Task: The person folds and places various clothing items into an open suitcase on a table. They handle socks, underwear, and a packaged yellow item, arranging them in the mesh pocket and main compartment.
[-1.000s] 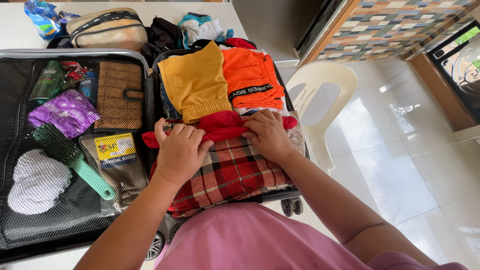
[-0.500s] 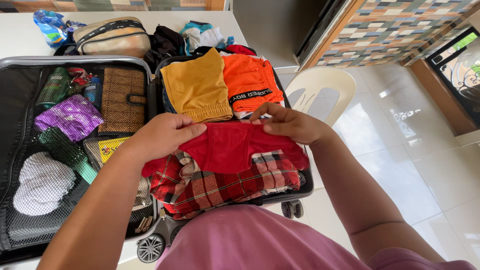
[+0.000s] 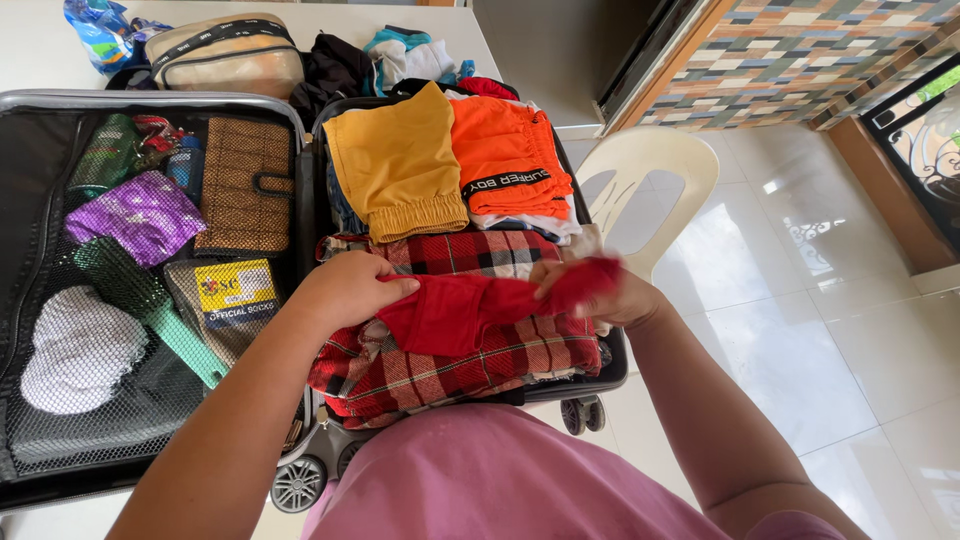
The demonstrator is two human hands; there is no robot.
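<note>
Mesh covers the open suitcase's left half (image 3: 60, 440), with a purple pouch (image 3: 135, 215) and a woven brown wallet (image 3: 243, 187) under it. Further right, the left hand (image 3: 345, 288) pinches one end of a red garment (image 3: 450, 312) above the plaid shirt (image 3: 450, 365), and the right hand (image 3: 610, 295) clutches the other end. Keeping both ends level and taut would make a neater fold, I reckon. It looks soft, thin, bunched at the right.
</note>
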